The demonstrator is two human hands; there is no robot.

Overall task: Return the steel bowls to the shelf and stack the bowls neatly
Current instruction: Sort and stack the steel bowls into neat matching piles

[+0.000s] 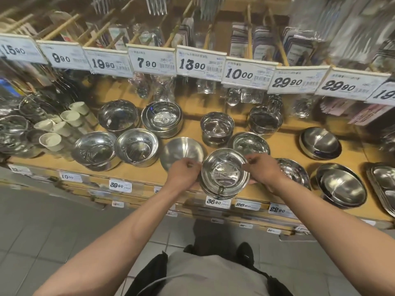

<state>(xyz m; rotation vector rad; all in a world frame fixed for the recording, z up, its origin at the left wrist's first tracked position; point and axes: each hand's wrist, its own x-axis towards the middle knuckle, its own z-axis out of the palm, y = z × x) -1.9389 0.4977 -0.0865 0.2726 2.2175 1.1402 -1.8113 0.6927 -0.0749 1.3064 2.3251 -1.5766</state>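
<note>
- We hold a stack of steel bowls point(224, 174) at the front edge of the wooden shelf point(136, 169), above the 36.90 price tag point(217, 202).
- Left hand point(183, 173) grips the stack's left rim, fingers curled.
- Right hand point(262, 172) pinches its right rim.
- Just left of the stack: a matte bowl point(181, 151), tilted.
- Behind the stack: a shiny bowl point(250, 145).

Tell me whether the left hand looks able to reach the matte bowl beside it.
Probably yes: the matte bowl lies just beyond the left hand, nothing between, but that hand first must release the bowl stack.
</note>
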